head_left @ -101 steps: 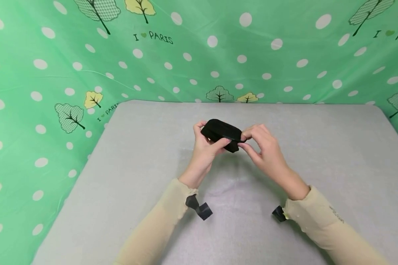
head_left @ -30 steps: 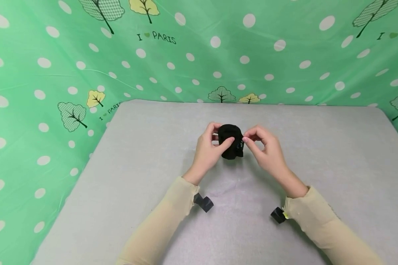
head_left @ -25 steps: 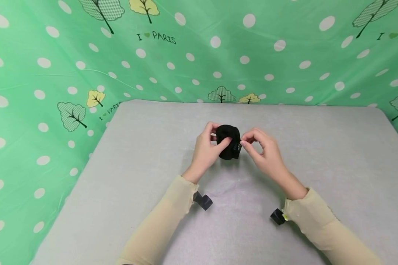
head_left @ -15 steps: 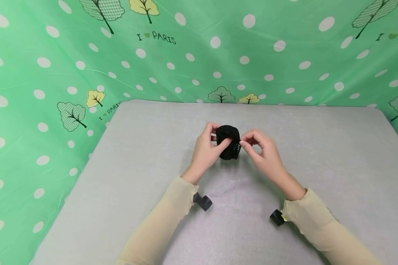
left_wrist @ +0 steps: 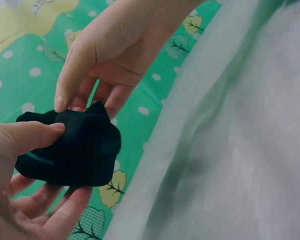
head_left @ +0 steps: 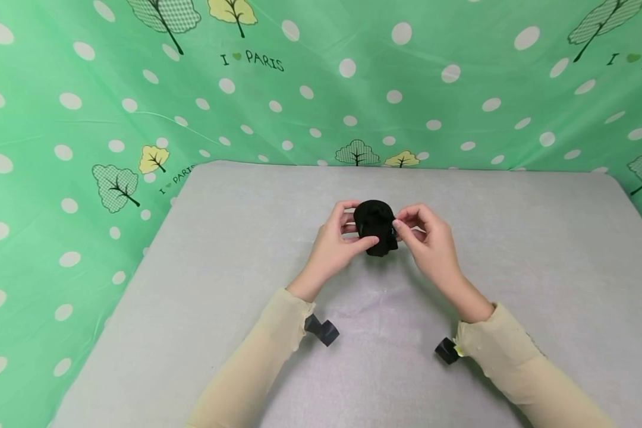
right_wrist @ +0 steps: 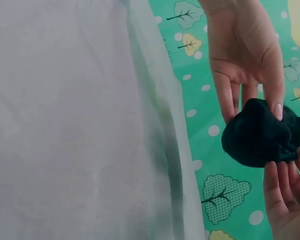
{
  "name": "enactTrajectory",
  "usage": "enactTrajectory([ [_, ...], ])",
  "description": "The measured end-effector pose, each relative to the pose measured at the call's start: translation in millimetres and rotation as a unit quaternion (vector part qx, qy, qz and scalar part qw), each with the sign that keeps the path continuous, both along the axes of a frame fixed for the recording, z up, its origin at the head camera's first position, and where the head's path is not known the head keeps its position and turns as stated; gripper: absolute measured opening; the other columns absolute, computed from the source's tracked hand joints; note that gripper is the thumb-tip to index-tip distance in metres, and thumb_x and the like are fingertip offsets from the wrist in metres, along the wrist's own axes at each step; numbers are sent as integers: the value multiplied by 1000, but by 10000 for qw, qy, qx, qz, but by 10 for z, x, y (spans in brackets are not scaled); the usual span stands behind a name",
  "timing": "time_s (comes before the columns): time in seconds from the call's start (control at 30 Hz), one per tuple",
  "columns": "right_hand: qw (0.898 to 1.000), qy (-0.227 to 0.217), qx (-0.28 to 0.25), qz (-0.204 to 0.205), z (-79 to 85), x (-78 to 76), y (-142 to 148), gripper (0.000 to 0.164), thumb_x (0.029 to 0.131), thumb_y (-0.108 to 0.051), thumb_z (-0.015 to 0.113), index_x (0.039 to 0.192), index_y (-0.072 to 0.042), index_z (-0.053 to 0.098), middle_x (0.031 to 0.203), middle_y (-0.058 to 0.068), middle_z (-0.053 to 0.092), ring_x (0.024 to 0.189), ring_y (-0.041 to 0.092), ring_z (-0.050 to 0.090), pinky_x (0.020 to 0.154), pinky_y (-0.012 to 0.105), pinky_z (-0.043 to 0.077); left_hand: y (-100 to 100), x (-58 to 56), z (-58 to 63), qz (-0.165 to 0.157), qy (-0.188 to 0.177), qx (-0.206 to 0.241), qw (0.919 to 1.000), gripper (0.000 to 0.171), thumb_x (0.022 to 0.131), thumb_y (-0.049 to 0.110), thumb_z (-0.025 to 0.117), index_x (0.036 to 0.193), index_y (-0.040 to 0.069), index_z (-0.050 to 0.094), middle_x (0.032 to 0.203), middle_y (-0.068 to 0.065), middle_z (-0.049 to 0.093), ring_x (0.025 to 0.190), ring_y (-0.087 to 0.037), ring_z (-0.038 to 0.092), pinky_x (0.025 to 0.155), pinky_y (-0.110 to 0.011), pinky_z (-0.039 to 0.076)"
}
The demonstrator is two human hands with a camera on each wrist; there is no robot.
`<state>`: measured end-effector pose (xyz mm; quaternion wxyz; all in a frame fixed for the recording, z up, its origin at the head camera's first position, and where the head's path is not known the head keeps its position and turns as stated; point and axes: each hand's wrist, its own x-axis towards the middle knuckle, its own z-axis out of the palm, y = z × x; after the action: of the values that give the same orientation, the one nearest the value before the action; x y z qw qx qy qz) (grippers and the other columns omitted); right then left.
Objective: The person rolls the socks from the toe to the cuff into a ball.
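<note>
A small, soft black cloth pouch is held up above the far middle part of the table, its rounded, dark hollow end facing the head camera. My left hand grips it from the left, thumb along the lower front and fingers behind. On the other side, my right hand pinches the pouch's edge between thumb and fingertips. In the left wrist view, the pouch looks creased, with a pointed corner sticking up by the right fingers. The right wrist view shows folds in the pouch near the right fingertips. Its inside is too dark to make out.
A grey cloth covers the table. Behind and to the left hangs a green curtain with white dots and trees. Black straps stick out from the left sleeve's cuff, and a black piece from the right.
The long, flat-looking pouch has been turned end-on. In the last half second it shifted slightly right, and my left thumb slid down from its middle to the lower front.
</note>
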<state>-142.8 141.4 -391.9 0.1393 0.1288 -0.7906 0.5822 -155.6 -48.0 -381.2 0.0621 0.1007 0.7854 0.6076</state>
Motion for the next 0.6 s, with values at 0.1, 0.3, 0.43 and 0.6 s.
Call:
enactTrajectory([
  [0.1,9994,-296,163,-24,-6,17,13,14,95,-7,65,102,5,62,95,13,64,79,1,60,66,10,52,0,1,-2,131,80,-1,9999,63,84,10,79,137,11,45,122,-16,67,107,-29,68,89,-32,59],
  [0.3,9954,-716,642,-7,-3,19,28,15,96,-12,66,97,3,68,93,18,69,79,0,60,68,9,51,1,7,-5,237,251,-35,9994,61,83,12,80,135,10,46,122,-14,66,102,-27,66,85,-32,59],
  [0.43,9942,-685,806,189,-15,12,36,15,98,-11,63,96,3,67,89,18,69,76,0,61,69,13,55,5,8,-19,341,531,-324,9975,60,83,12,80,133,9,47,121,-15,63,97,-27,64,80,-31,60],
  [0.6,9926,-660,885,512,-42,21,47,13,99,-8,60,96,4,65,87,17,68,74,3,64,71,16,57,17,-3,-26,532,928,-881,9903,57,83,12,79,131,8,48,117,-14,61,92,-25,64,76,-29,58],
])
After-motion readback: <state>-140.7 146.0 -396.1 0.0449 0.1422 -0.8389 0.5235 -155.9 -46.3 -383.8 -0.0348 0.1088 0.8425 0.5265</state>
